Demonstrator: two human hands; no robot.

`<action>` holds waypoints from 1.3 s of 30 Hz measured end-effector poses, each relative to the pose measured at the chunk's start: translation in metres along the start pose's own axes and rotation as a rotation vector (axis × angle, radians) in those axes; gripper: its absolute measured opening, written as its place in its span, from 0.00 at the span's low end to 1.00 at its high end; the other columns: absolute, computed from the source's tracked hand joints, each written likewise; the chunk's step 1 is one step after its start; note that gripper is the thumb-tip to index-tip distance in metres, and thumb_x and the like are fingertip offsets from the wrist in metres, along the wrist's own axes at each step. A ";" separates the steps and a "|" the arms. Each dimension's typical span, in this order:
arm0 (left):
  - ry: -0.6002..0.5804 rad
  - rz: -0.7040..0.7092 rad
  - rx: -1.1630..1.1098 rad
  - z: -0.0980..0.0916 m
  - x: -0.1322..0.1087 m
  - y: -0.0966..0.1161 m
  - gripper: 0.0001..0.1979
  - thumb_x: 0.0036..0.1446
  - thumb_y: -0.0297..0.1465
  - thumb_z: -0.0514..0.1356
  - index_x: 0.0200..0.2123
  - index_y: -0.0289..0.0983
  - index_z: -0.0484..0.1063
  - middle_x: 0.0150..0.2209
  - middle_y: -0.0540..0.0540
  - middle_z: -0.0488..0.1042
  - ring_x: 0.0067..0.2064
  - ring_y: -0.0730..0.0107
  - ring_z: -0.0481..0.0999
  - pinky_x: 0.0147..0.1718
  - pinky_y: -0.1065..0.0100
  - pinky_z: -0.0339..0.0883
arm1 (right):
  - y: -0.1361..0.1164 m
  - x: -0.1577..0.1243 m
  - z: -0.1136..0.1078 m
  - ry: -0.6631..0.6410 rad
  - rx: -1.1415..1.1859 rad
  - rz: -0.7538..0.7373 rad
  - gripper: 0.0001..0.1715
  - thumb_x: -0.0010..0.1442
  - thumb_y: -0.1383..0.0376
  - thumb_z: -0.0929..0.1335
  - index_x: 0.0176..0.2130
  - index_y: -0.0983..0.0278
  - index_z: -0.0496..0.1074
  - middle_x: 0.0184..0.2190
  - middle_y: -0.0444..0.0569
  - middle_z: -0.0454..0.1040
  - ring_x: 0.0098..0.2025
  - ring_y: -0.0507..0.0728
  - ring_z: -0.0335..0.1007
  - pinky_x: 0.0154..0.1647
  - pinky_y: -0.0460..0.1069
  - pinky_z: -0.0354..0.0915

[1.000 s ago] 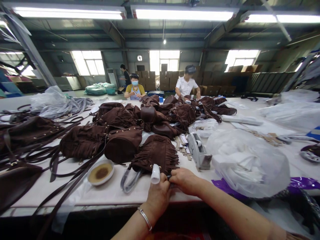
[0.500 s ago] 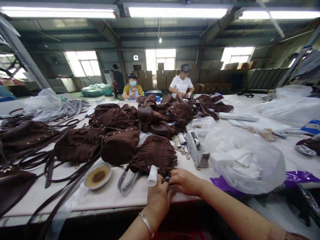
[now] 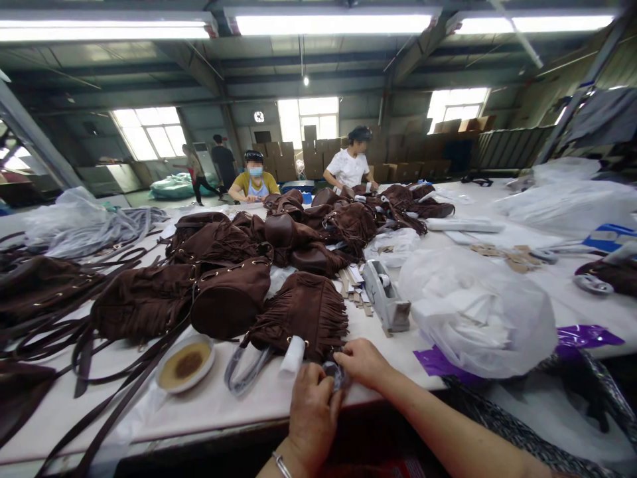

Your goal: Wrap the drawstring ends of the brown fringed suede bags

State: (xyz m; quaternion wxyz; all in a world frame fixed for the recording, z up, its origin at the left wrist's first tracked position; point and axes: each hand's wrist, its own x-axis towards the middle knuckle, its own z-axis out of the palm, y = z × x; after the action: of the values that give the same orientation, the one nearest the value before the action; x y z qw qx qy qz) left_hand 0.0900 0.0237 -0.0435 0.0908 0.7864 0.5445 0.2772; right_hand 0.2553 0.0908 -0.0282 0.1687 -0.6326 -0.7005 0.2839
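Note:
A brown fringed bag (image 3: 304, 309) lies on the table just beyond my hands. My left hand (image 3: 313, 406) is closed on a plastic-wrapped strap (image 3: 336, 376) at the bag's near edge. With its fingers pinched, my right hand (image 3: 364, 362) grips the other side of that wrapped strap; the fingertips are partly hidden. A white wrapped roll (image 3: 292, 356) sticks up beside my left hand, against the bag. To its left, a loop of strap in clear plastic (image 3: 245, 372) rests on the table.
Left of the bag stands a white dish (image 3: 185, 364) of brownish liquid. A tape dispenser (image 3: 387, 299) and a white plastic bag (image 3: 475, 312) are on the right. Brown bags (image 3: 231, 299) are heaped beyond. Two people (image 3: 255, 182) work across the table.
The view has shifted slightly. My hands have parted a little, showing more of the wrapped strap between them. The white roll leans more, and another person appears in the background.

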 end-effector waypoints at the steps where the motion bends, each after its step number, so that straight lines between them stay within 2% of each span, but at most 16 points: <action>1: 0.007 0.009 -0.002 0.000 -0.002 -0.001 0.05 0.59 0.27 0.61 0.30 0.39 0.74 0.37 0.42 0.69 0.42 0.59 0.69 0.42 0.59 0.68 | -0.001 0.003 0.001 -0.001 -0.004 0.011 0.21 0.59 0.58 0.66 0.21 0.67 0.77 0.16 0.44 0.69 0.22 0.51 0.59 0.24 0.47 0.46; 5: 0.026 0.017 0.027 0.000 -0.005 -0.002 0.03 0.58 0.28 0.62 0.31 0.39 0.74 0.38 0.42 0.69 0.42 0.58 0.69 0.42 0.58 0.68 | -0.001 0.009 0.002 -0.020 -0.008 0.014 0.21 0.58 0.57 0.67 0.21 0.67 0.77 0.15 0.43 0.67 0.22 0.50 0.58 0.23 0.47 0.44; 10: 0.132 0.073 0.116 0.008 -0.006 0.000 0.06 0.60 0.26 0.59 0.39 0.39 0.75 0.37 0.42 0.70 0.42 0.56 0.70 0.43 0.55 0.67 | -0.001 0.008 0.002 -0.011 -0.025 0.006 0.20 0.58 0.58 0.67 0.24 0.67 0.79 0.19 0.46 0.73 0.24 0.51 0.62 0.24 0.47 0.47; 13: 0.145 0.069 0.119 0.010 -0.005 0.003 0.08 0.60 0.25 0.57 0.40 0.38 0.75 0.37 0.41 0.71 0.42 0.55 0.70 0.43 0.54 0.67 | -0.003 0.005 0.003 0.002 -0.037 0.007 0.19 0.59 0.58 0.66 0.26 0.67 0.79 0.22 0.49 0.77 0.26 0.52 0.65 0.26 0.47 0.49; 19: 0.112 0.074 0.081 0.004 0.000 0.005 0.08 0.64 0.31 0.57 0.35 0.39 0.76 0.37 0.42 0.72 0.41 0.56 0.70 0.41 0.54 0.66 | -0.006 -0.001 0.003 0.011 -0.078 0.015 0.18 0.60 0.58 0.66 0.29 0.66 0.79 0.27 0.52 0.80 0.29 0.55 0.70 0.28 0.47 0.52; 24: 0.084 0.120 0.093 -0.002 0.004 0.001 0.08 0.62 0.29 0.58 0.30 0.39 0.75 0.34 0.43 0.72 0.42 0.54 0.69 0.42 0.53 0.66 | -0.008 -0.006 0.003 0.020 -0.125 0.010 0.15 0.61 0.61 0.65 0.31 0.65 0.79 0.31 0.53 0.81 0.33 0.56 0.74 0.31 0.48 0.55; 29: 0.026 0.208 0.026 -0.012 0.003 -0.006 0.04 0.60 0.28 0.60 0.33 0.41 0.75 0.35 0.45 0.73 0.45 0.53 0.69 0.48 0.50 0.65 | -0.010 -0.010 0.006 0.044 -0.182 0.022 0.14 0.61 0.62 0.64 0.33 0.65 0.79 0.34 0.55 0.82 0.36 0.58 0.75 0.33 0.49 0.57; 33: -0.010 0.230 -0.017 -0.019 -0.001 -0.010 0.04 0.59 0.26 0.61 0.34 0.41 0.75 0.38 0.45 0.75 0.52 0.50 0.68 0.51 0.48 0.63 | -0.010 -0.009 0.010 0.056 -0.207 0.032 0.14 0.61 0.62 0.64 0.34 0.65 0.78 0.35 0.56 0.82 0.36 0.59 0.76 0.34 0.49 0.58; 39: -0.080 0.220 0.001 -0.029 -0.007 -0.013 0.04 0.60 0.27 0.61 0.36 0.42 0.76 0.41 0.46 0.77 0.58 0.48 0.66 0.49 0.50 0.62 | -0.008 -0.005 0.013 0.064 -0.216 0.016 0.14 0.62 0.63 0.64 0.33 0.66 0.78 0.34 0.57 0.81 0.36 0.60 0.76 0.34 0.50 0.59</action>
State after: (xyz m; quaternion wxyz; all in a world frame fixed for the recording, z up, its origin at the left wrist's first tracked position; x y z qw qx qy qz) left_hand 0.0626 0.0175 -0.0278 0.0811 0.8518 0.4511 0.2537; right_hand 0.2418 0.0828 -0.0330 0.1196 -0.6614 -0.7162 0.1877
